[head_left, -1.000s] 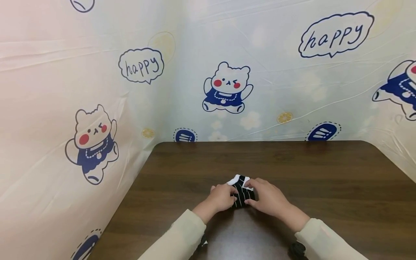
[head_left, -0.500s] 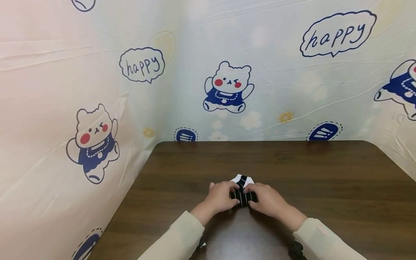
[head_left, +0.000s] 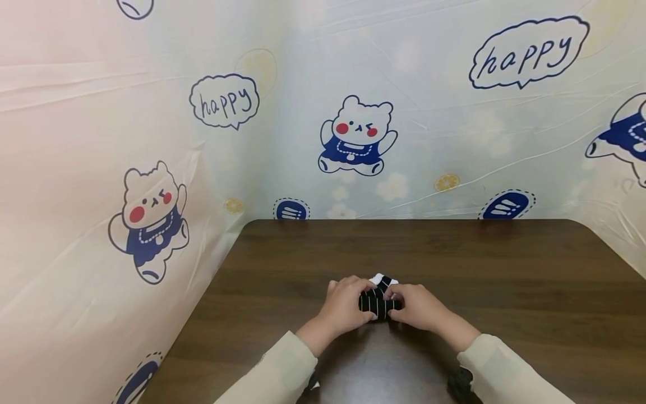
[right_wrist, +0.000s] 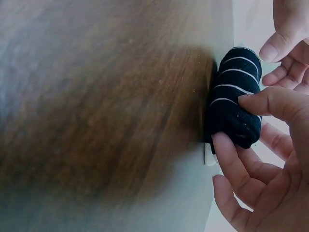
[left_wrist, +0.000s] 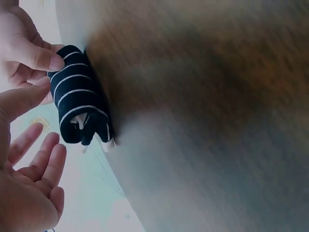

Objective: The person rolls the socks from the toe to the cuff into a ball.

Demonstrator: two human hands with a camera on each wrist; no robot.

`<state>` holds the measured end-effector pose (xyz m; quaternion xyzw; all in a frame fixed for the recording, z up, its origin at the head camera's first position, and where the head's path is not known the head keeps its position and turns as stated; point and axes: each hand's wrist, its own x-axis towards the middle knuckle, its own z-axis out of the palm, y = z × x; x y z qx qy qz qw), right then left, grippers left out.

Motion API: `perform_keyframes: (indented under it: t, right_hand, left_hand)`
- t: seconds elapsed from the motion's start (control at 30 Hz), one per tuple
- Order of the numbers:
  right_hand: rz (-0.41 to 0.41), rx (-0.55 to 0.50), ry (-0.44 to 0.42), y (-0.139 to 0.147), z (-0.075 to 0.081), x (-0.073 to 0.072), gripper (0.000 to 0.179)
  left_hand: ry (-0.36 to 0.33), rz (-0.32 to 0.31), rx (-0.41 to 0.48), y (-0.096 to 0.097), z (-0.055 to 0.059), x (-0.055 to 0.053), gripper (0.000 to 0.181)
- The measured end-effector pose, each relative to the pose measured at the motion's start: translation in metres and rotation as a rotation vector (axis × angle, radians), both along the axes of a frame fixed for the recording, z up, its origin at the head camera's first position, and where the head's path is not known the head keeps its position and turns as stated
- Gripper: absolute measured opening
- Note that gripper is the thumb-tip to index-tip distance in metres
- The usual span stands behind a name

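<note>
While the right hand (head_left: 424, 307) pinches a rolled-up stripy black sock (head_left: 373, 306), left hand (head_left: 343, 304) right by the other end, fingers just kinda loose, sock sitting on the wood table (head_left: 454, 252), well in from the far edge.

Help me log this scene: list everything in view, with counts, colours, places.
Table: 1, brown, foreground
Striped cloth bundle: 1, black-and-white, on table
Printed sheeting: count unclear, pale, behind table
Bears: 3, white-and-blue, sheeting (rightmost cut off)
Speech bubbles: 2, blue-outlined, upper sheeting
Badges: 3, blue, low on sheeting
Citrus slices: 2 clear, yellow, sheeting
Flowers: several, white, sheeting
Dark objects: 2, black, bottom edge, unidentifiable
Sleeves: 2, cream, bottom
Left hand: 1, bare, bundle's left side
Right hand: 1, bare, pinching bundle's right
</note>
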<state>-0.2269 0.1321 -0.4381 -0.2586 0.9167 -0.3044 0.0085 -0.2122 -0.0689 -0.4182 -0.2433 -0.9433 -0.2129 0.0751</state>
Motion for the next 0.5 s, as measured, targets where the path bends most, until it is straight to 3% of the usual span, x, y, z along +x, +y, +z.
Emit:
perform_keyframes:
  t: [0.33, 0.5]
  right_hand:
    - [0.007, -0.013, -0.003, 0.001, 0.004, 0.004, 0.021]
    - [-0.011, -0.011, -0.011, -0.001, 0.004, 0.005, 0.021]
  left_hand:
    - [0.073, -0.030, -0.081, 0.002, -0.012, -0.001, 0.038]
    - [0.110, -0.039, -0.181, 0.002, -0.017, -0.001, 0.039]
